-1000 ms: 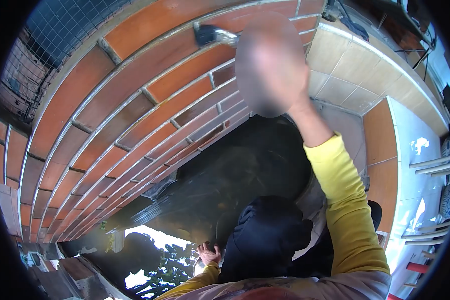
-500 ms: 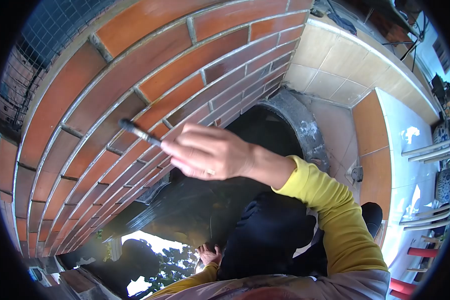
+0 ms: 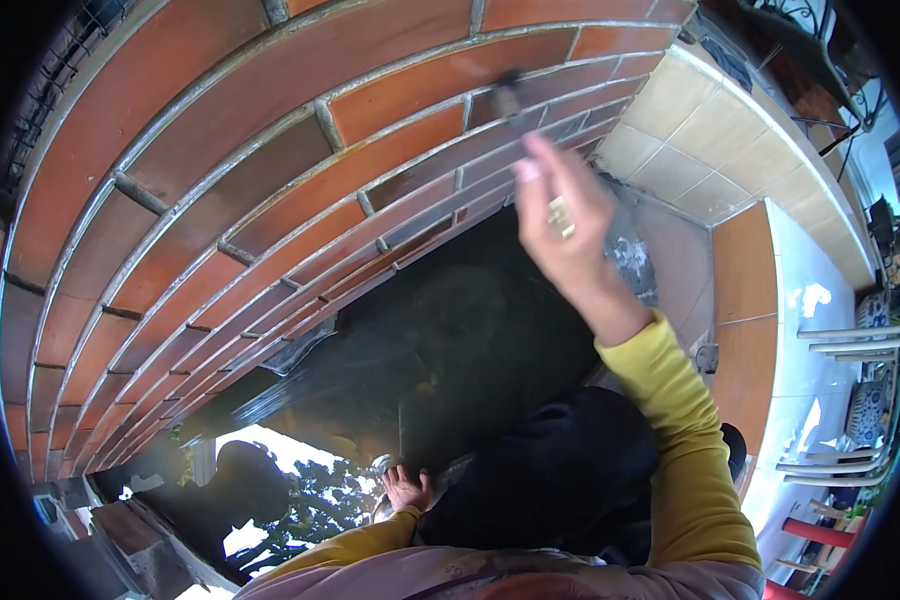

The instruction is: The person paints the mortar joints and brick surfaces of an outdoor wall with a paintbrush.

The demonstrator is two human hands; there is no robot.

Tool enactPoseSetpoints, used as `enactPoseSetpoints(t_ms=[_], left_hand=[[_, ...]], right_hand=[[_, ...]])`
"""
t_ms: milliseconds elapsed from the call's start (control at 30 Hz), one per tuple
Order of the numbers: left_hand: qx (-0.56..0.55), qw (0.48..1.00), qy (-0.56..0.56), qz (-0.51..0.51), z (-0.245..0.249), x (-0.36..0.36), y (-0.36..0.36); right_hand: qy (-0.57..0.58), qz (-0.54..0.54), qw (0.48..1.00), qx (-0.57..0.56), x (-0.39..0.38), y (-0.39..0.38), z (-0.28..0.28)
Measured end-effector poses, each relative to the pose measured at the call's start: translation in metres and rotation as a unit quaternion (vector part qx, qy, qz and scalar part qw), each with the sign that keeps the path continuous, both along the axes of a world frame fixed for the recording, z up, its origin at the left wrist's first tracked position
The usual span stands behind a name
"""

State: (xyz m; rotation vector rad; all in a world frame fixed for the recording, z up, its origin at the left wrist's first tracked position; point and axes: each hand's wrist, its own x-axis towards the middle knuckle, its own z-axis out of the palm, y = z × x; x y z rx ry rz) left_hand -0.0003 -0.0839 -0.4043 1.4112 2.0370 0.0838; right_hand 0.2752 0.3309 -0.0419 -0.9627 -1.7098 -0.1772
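A slim, dark-tipped brush (image 3: pixel 508 96), blurred, is at the orange-brown brick wall (image 3: pixel 240 110); contact cannot be told. The yellow-cuffed right hand (image 3: pixel 568 218) pinches its handle between the fingers. Below the wall, a curved grey basin (image 3: pixel 632 255) holds dark, reflecting water (image 3: pixel 450 310). Opposite the wall, the left hand (image 3: pixel 406 490) rests at the basin's edge, fingers slightly spread.

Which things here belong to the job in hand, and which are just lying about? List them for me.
In use, it seems:
- brush, motion-blurred, in the right hand
- brick wall, which the brush is held up to

Apparently just lying about:
- dark cloth-like item on the tiled ledge
- red cylinder, far right
- blue-and-white patterned item
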Motion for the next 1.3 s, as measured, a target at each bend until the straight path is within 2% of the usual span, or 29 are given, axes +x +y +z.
enactPoseSetpoints(t_ms=[67, 133, 167, 200, 233, 267, 400, 500, 533, 600, 633, 667, 700, 800, 900, 933, 1000, 1067, 1100, 1233, 1267, 1300], left_hand=[[0.012, 1.000, 0.001, 0.009, -0.002, -0.003, -0.003], [0.014, 0.999, -0.008, 0.036, 0.007, 0.004, 0.000], [-0.003, 0.999, 0.029, 0.036, -0.007, 0.004, -0.010], [0.038, 0.997, 0.047, 0.045, 0.005, 0.010, -0.009], [0.010, 0.999, 0.019, 0.045, 0.035, 0.013, 0.011], [0.061, 0.996, 0.039, 0.046, 0.014, 0.013, 0.001], [0.093, 0.992, 0.070, 0.039, 0.027, 0.018, 0.001], [0.140, 0.986, 0.084, 0.036, 0.026, 0.022, -0.001], [0.140, 0.986, 0.087, 0.031, 0.025, 0.021, 0.001], [0.166, 0.980, 0.099, 0.036, 0.020, 0.019, -0.003], [0.181, 0.977, 0.106, 0.040, 0.017, 0.020, -0.002], [0.182, 0.976, 0.102, 0.055, 0.023, 0.023, 0.000], [0.194, 0.973, 0.106, 0.060, 0.023, 0.027, -0.003], [0.221, 0.964, 0.137, 0.050, 0.021, 0.025, -0.004], [0.228, 0.964, 0.133, 0.040, 0.015, 0.022, -0.001], [0.225, 0.966, 0.125, 0.038, 0.013, 0.022, -0.004], [0.220, 0.967, 0.125, 0.027, 0.019, 0.023, -0.003], [0.216, 0.968, 0.126, 0.020, 0.021, 0.024, 0.000], [0.208, 0.969, 0.131, 0.023, 0.024, 0.025, 0.000], [0.210, 0.970, 0.121, 0.022, 0.023, 0.024, 0.002], [0.217, 0.969, 0.112, 0.022, 0.022, 0.023, 0.000], [0.211, 0.971, 0.109, 0.028, 0.023, 0.023, 0.000]], right_hand=[[-0.004, 0.165, 0.984, 0.063, -0.051, -0.018, -0.001], [-0.035, 0.238, 0.969, 0.054, -0.068, -0.033, 0.006], [-0.018, 0.253, 0.964, 0.076, -0.066, -0.029, 0.010], [-0.012, 0.245, 0.967, 0.065, -0.060, -0.028, 0.014], [0.009, 0.236, 0.967, 0.092, -0.053, -0.024, 0.016], [0.011, 0.216, 0.972, 0.090, -0.043, -0.024, 0.019], [-0.011, 0.109, 0.991, 0.082, 0.003, -0.017, 0.013], [-0.006, 0.069, 0.996, 0.055, 0.009, -0.024, 0.000], [-0.017, 0.089, 0.994, 0.058, -0.005, -0.032, -0.001], [-0.059, 0.227, 0.970, 0.066, -0.038, -0.045, -0.005], [-0.067, 0.298, 0.947, 0.102, -0.060, -0.046, -0.004], [-0.052, 0.324, 0.933, 0.148, -0.083, -0.037, -0.010], [-0.082, 0.318, 0.940, 0.089, -0.089, -0.032, -0.010], [0.102, 0.298, 0.949, 0.004, -0.061, 0.006, -0.012], [0.123, 0.153, 0.980, 0.027, 0.014, 0.028, -0.031], [0.134, 0.080, 0.987, -0.024, 0.042, 0.035, -0.042], [0.230, 0.018, 0.971, -0.063, 0.080, 0.037, -0.050], [0.166, -0.065, 0.984, 0.024, 0.094, 0.033, -0.046], [0.102, -0.070, 0.991, 0.053, 0.084, 0.028, -0.043], [-0.055, 0.142, 0.987, 0.058, -0.061, -0.031, -0.021], [-0.078, 0.226, 0.966, 0.094, -0.101, -0.040, -0.026], [-0.052, 0.300, 0.948, 0.093, -0.138, -0.051, -0.033]])
